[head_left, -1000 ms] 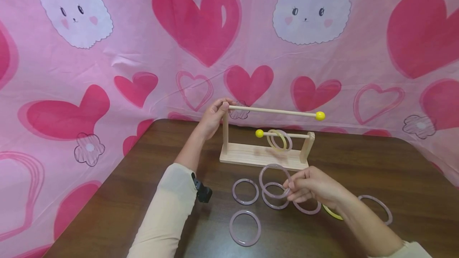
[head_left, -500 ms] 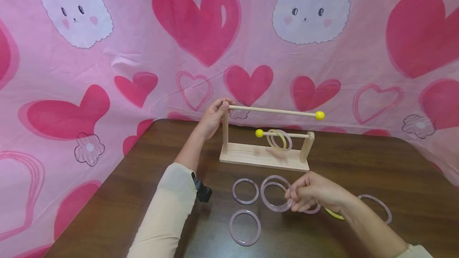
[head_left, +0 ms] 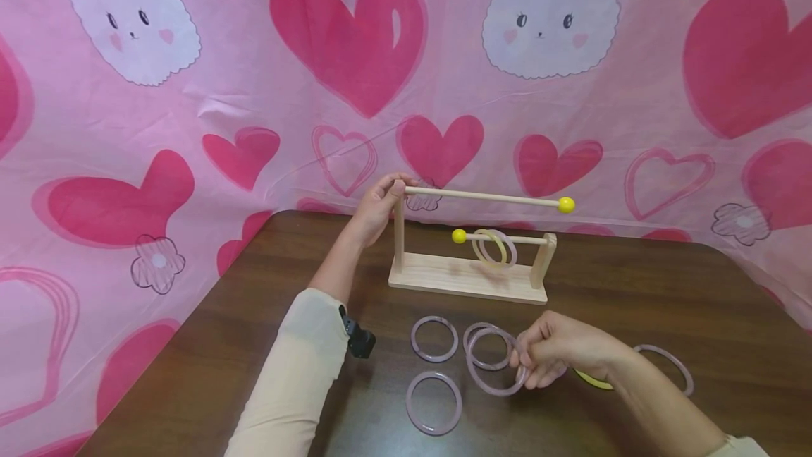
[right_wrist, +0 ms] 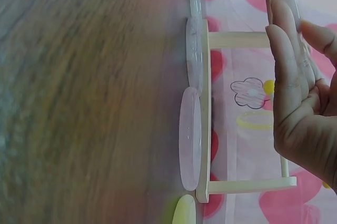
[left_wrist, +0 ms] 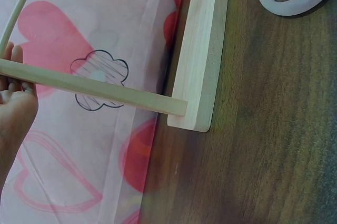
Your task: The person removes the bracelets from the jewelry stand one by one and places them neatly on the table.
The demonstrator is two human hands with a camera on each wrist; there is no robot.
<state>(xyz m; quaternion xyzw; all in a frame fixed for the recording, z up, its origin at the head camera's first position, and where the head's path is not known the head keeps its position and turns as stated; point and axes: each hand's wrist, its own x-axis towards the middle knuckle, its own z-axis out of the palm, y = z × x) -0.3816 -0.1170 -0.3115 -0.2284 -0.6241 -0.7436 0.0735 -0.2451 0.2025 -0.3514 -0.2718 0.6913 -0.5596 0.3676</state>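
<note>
In the head view, my left hand (head_left: 376, 211) holds the top of the left post (head_left: 399, 231) of a wooden stand (head_left: 466, 281), thumb in front and fingers behind. My right hand (head_left: 558, 350) pinches the right edge of a purple ring (head_left: 498, 393), raised in front of the stand. That ring overlaps another purple ring (head_left: 485, 325) on the table. Two rods cross the stand, each tipped by a yellow ball (head_left: 567, 205). A yellow ring (head_left: 505, 256) and a pale purple one hang on the lower rod; the upper rod (head_left: 482, 196) carries none.
Two purple rings lie left of the held one, a farther ring (head_left: 435, 360) and a nearer ring (head_left: 435, 433). Under the right forearm a yellow ring (head_left: 593, 380) shows partly, beside another purple ring (head_left: 656, 349). A pink heart-patterned cloth (head_left: 444, 90) hangs behind the table (head_left: 634, 288).
My right hand has lowered the pinched purple ring toward the near side and slightly right, away from the stand. My left hand has stayed at the post.
</note>
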